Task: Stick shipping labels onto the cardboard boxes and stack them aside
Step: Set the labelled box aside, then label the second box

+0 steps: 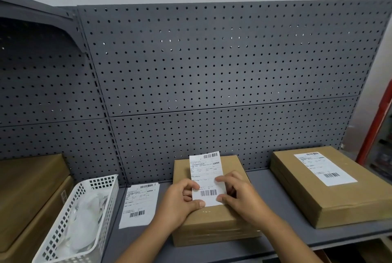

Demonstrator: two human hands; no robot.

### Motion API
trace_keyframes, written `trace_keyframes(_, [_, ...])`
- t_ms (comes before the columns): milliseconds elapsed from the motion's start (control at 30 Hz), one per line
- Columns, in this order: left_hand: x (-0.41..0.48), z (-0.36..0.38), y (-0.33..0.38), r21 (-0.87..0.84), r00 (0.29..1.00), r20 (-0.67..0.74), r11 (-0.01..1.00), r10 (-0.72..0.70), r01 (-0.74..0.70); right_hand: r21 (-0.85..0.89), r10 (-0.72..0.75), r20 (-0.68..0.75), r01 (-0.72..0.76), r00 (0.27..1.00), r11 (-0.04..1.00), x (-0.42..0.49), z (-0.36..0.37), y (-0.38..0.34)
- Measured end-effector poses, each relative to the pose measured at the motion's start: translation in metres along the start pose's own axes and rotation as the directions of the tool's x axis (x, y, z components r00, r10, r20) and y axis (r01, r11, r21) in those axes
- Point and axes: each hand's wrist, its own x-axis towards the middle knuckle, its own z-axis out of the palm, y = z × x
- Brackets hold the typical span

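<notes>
label: white shipping label point(206, 174) held over the centre box point(214, 220), barcode end nearest the person, far end reaching past the box's back edge; can't tell if any part is stuck down yet
left hand: left hand point(180, 201) pinches the label's lower left edge, thumb on top, heel resting on the box, likely to steady the aim
right hand: right hand point(239, 194) pinches the right edge, fingers curled; a two-sided hold keeps the sheet flat and square
centre box: plain brown top, unlabelled, mid-shelf point(273, 199) in front of the pegboard point(212, 71)
step: lining up the label, probably just before pressing it on
labelled box: labelled box point(314, 190) lies at the right, well apart; reads as the done pile
spare label: spare label point(139, 203) lies flat on the shelf just left of the centre box, within reach for a later box
basket: white basket point(101, 184) beside it holds pale crumpled sheets, maybe peeled backings
left boxes: brown left boxes point(27, 188) stacked at far left, no labels visible
risk: skewed or creased stick if one side drops first
</notes>
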Motion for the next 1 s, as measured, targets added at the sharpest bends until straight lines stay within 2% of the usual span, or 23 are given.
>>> trace_keyframes(133, [-0.003, 0.001, -0.003, 0.069, 0.997, -0.057, 0.997, 0.051, -0.047, 0.001, -0.01, -0.008, 0.01, 1.0, 1.0, -0.002, 0.003, -0.001])
trace_keyframes(400, [0.006, 0.003, -0.007, -0.059, 0.997, -0.071, 0.998, 0.006, -0.01, 0.075, 0.051, 0.104, -0.059, 0.993, 0.995, 0.007, -0.003, 0.001])
trace_keyframes(567, [0.009, 0.006, -0.01, 0.046, 0.995, -0.095, 0.999, 0.009, -0.005, 0.006, 0.076, 0.175, -0.078, 0.982, 0.997, 0.01, -0.001, 0.002])
trace_keyframes(867, [0.009, 0.008, -0.015, 0.075, 0.994, -0.106, 0.997, 0.03, -0.022, -0.006, 0.104, 0.263, -0.106, 0.959, 0.994, 0.011, -0.013, 0.004])
trace_keyframes(933, [0.012, 0.008, -0.014, 0.058, 0.994, -0.108, 0.998, 0.026, -0.02, 0.053, 0.118, 0.242, -0.135, 0.963, 0.989, 0.012, -0.013, 0.003])
trace_keyframes(1000, [0.016, 0.007, -0.012, 0.039, 0.994, -0.106, 0.999, 0.02, -0.016, 0.11, 0.168, 0.151, -0.186, 0.974, 0.976, 0.015, -0.01, 0.001])
